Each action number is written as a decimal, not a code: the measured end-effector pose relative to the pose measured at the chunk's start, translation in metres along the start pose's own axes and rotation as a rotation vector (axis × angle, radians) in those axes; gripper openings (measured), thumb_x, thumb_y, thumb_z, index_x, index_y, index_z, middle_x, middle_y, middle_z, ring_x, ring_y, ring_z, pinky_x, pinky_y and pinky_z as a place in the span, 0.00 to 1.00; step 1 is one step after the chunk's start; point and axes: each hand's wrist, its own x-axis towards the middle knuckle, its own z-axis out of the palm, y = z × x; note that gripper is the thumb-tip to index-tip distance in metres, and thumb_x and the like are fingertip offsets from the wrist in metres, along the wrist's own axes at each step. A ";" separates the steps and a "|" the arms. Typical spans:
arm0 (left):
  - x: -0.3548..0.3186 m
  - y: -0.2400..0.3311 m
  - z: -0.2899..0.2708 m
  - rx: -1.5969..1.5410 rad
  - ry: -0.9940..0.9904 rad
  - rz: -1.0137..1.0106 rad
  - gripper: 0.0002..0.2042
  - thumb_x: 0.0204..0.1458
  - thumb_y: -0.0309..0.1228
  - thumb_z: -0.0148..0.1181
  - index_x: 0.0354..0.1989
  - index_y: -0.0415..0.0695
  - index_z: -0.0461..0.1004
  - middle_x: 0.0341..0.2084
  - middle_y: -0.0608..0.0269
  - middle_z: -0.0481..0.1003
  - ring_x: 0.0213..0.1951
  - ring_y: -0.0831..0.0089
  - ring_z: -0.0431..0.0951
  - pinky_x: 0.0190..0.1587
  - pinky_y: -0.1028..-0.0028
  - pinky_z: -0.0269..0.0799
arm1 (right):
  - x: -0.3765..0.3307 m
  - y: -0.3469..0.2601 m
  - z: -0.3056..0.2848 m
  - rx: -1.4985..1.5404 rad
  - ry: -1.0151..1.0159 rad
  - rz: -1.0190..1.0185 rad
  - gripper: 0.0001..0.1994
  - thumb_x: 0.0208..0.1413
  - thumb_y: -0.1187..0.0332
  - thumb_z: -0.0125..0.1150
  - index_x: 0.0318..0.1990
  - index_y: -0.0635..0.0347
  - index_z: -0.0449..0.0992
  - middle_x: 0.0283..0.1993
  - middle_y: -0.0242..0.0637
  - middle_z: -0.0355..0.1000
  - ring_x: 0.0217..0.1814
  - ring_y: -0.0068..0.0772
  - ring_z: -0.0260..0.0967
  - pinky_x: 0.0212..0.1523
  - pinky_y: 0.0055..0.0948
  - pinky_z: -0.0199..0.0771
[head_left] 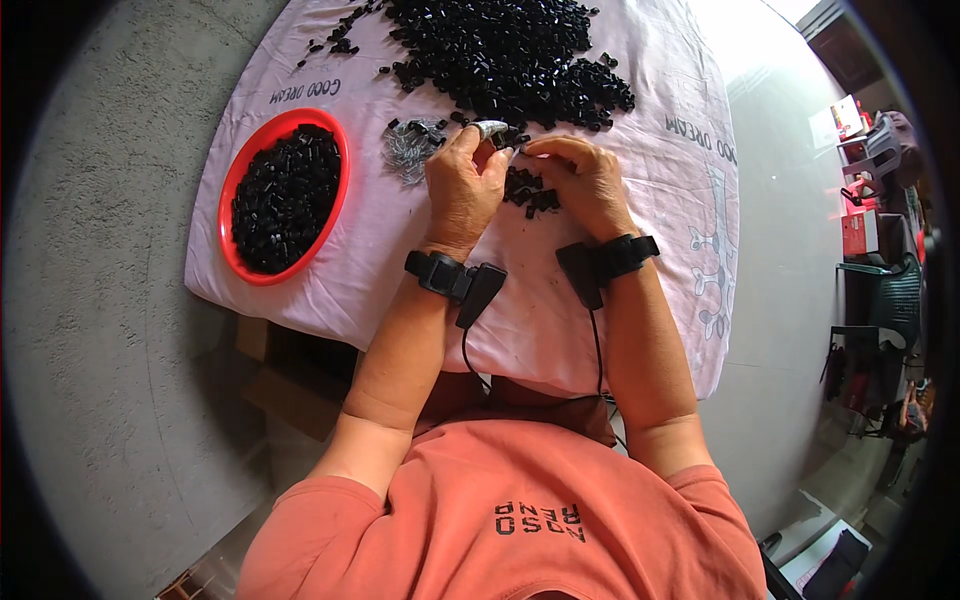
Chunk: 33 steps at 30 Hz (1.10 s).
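My left hand [466, 190] and my right hand [590, 180] meet fingertip to fingertip over the cloth, both closed in a pinch. A silvery wrap [490, 128] covers the tip of my left index finger. Whatever sits between the fingers is too small to make out. Just below the fingertips lies a small heap of black plastic pieces [530, 195]. Beside my left hand is a tangle of thin silvery metal pieces [408, 152]. Beyond both hands spreads a large pile of small, shiny black plastic pieces [500, 60].
A red plastic basin [344, 190] full of similar black pieces stands at the left on the pink printed cloth [380, 270]. A cardboard box [285, 400] is under the table's near left edge. Chairs [890, 290] and other household things line the far right. Cables run from my wrist straps.
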 end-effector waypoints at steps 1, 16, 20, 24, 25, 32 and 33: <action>0.000 0.000 -0.001 0.002 -0.003 -0.003 0.10 0.50 0.23 0.67 0.41 0.39 0.80 0.26 0.64 0.79 0.26 0.79 0.77 0.31 0.76 0.74 | 0.000 -0.004 -0.001 -0.013 -0.020 0.025 0.09 0.51 0.75 0.69 0.41 0.59 0.84 0.39 0.32 0.81 0.33 0.21 0.77 0.36 0.23 0.76; -0.001 0.009 -0.004 -0.051 -0.021 -0.032 0.09 0.49 0.21 0.67 0.40 0.38 0.81 0.27 0.60 0.80 0.26 0.72 0.80 0.31 0.73 0.76 | 0.001 -0.010 0.000 -0.136 -0.058 0.027 0.10 0.50 0.68 0.71 0.42 0.50 0.86 0.38 0.32 0.76 0.35 0.31 0.75 0.39 0.30 0.75; -0.002 0.010 -0.004 -0.094 -0.006 -0.044 0.08 0.47 0.21 0.67 0.37 0.37 0.81 0.27 0.55 0.79 0.27 0.64 0.81 0.31 0.68 0.76 | 0.001 -0.018 0.000 -0.148 -0.044 0.027 0.10 0.51 0.69 0.71 0.42 0.53 0.86 0.37 0.32 0.75 0.31 0.27 0.72 0.36 0.28 0.73; -0.001 0.012 -0.005 -0.073 0.014 -0.040 0.09 0.51 0.22 0.66 0.41 0.37 0.81 0.28 0.59 0.81 0.29 0.77 0.81 0.34 0.74 0.77 | 0.001 -0.013 0.000 -0.180 -0.081 0.020 0.08 0.50 0.65 0.70 0.39 0.46 0.86 0.37 0.32 0.75 0.38 0.36 0.76 0.40 0.34 0.75; 0.000 0.012 -0.006 -0.071 0.040 -0.051 0.09 0.51 0.23 0.66 0.42 0.37 0.81 0.27 0.60 0.81 0.29 0.77 0.81 0.34 0.74 0.76 | 0.002 -0.013 0.000 -0.178 -0.082 0.012 0.08 0.50 0.65 0.70 0.39 0.46 0.86 0.37 0.32 0.75 0.38 0.36 0.76 0.40 0.34 0.75; 0.013 -0.006 -0.036 0.054 0.360 -0.090 0.09 0.51 0.23 0.66 0.42 0.38 0.81 0.26 0.61 0.82 0.27 0.75 0.80 0.33 0.73 0.76 | 0.002 -0.013 -0.004 -0.038 -0.014 0.051 0.06 0.54 0.69 0.67 0.38 0.54 0.84 0.37 0.33 0.78 0.36 0.35 0.77 0.40 0.31 0.75; 0.013 -0.015 -0.047 0.119 0.413 -0.097 0.09 0.51 0.24 0.66 0.41 0.39 0.81 0.27 0.59 0.82 0.28 0.73 0.81 0.33 0.72 0.76 | 0.002 -0.008 -0.002 -0.010 0.018 0.087 0.06 0.55 0.69 0.66 0.39 0.54 0.83 0.37 0.34 0.78 0.36 0.34 0.78 0.39 0.30 0.75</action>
